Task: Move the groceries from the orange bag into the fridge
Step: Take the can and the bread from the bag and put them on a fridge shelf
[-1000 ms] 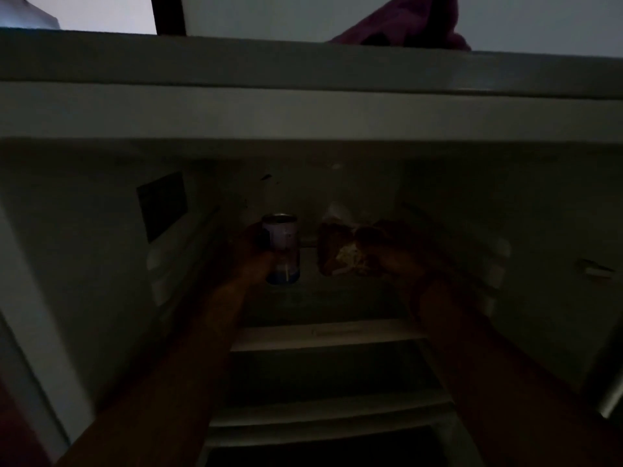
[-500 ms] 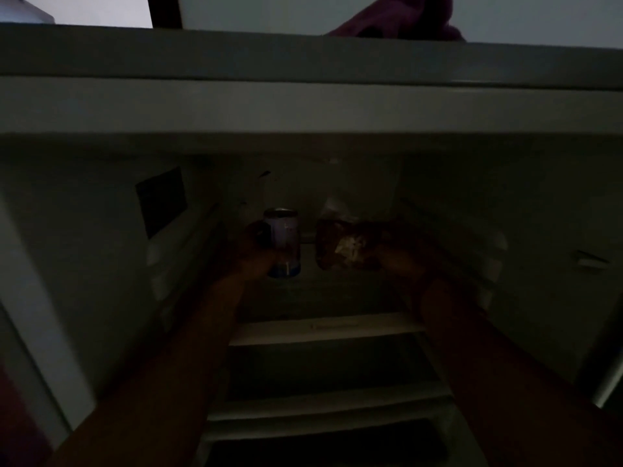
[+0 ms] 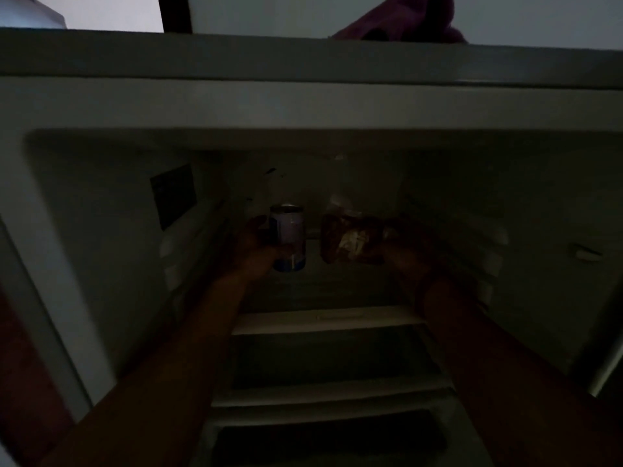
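Left hand point(image 3: 259, 246): fingers curled round an upright blue-and-white can point(image 3: 288, 242), deep inside the fridge point(image 3: 101, 264). Right hand point(image 3: 401, 251): grips a clear-wrapped brown packet point(image 3: 350, 239) just beside the can, apart from it. Interior unlit; white shelf point(image 3: 323, 320) edges below the forearms. Dark red cloth point(image 3: 401, 21) lies on the fridge top.

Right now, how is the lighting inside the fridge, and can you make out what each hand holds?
Head view: fridge interior very dim; left hand grips a pale-labelled can; right hand holds a brownish packet, contents too dark to tell.
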{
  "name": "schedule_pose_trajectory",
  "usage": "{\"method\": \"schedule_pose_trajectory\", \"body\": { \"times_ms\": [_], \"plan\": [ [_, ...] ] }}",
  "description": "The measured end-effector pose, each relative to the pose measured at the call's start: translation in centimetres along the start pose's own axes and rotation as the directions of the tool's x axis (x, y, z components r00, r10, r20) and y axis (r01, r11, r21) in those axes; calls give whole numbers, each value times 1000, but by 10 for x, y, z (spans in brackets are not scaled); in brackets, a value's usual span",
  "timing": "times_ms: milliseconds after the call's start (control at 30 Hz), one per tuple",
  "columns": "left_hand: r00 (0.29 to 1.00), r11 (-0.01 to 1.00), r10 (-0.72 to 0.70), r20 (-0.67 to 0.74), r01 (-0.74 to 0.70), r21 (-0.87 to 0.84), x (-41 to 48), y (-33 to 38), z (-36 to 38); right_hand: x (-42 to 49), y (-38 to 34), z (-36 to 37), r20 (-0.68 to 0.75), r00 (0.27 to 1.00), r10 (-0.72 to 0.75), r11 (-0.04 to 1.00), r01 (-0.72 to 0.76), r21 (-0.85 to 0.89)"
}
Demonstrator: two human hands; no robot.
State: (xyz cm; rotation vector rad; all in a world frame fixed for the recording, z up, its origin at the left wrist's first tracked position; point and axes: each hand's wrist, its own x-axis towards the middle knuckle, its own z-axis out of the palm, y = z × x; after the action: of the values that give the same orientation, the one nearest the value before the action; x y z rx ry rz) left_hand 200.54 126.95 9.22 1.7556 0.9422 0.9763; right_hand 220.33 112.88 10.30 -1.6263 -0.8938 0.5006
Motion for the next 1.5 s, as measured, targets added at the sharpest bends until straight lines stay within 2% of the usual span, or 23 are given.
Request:
{"method": "schedule_pose_trajectory", "body": {
  "times_ms": [167,333,433,567,667,800,967,1300,1500],
  "plan": [
    [998,998,53,-26,-54,-22,-19,6,0,1,14,-1,-32,999,-5,996,8,88],
    [995,996,87,-59,-86,18,-50,19,-6,-34,-12,10,-143,988,-57,998,56,-8],
    [978,975,194,-71,-184,127,-74,24,-14,-48,-16,11,-163,981,-102,994,94,-58],
    [934,880,353,-56,-311,357,-107,29,-27,-80,-24,14,-102,976,-191,980,184,-79],
    [909,811,416,-21,-361,460,-128,29,-35,-104,-26,9,-72,951,-301,939,282,-198],
    [878,714,479,-5,-386,585,-153,31,-48,-129,-19,9,-48,924,-379,868,337,-365],
    [865,604,501,27,-372,705,-176,29,-59,-153,-16,11,-33,900,-434,736,333,-589],
    [901,560,428,61,-318,765,-189,25,-55,-181,-13,2,6,860,-511,576,347,-740],
    [889,537,455,47,-316,782,-209,23,-51,-200,-4,-2,4,878,-479,551,305,-777]
  ]
}}
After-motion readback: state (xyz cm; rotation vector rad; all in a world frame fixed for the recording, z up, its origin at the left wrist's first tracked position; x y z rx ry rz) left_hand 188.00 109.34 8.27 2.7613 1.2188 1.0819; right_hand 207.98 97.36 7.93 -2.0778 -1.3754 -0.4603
